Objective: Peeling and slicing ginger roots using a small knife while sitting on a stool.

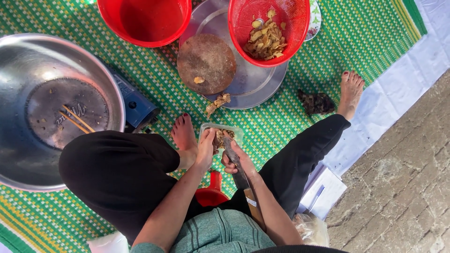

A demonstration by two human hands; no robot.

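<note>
On the green woven mat [328, 42], left hand [205, 149] grips a root piece [219, 138], right hand [236, 161] a cleaver [234, 159]

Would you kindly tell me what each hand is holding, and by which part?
The right hand grips a large dark cleaver around its handle end. The left hand steadies the small clear plastic container at its near rim.
</note>
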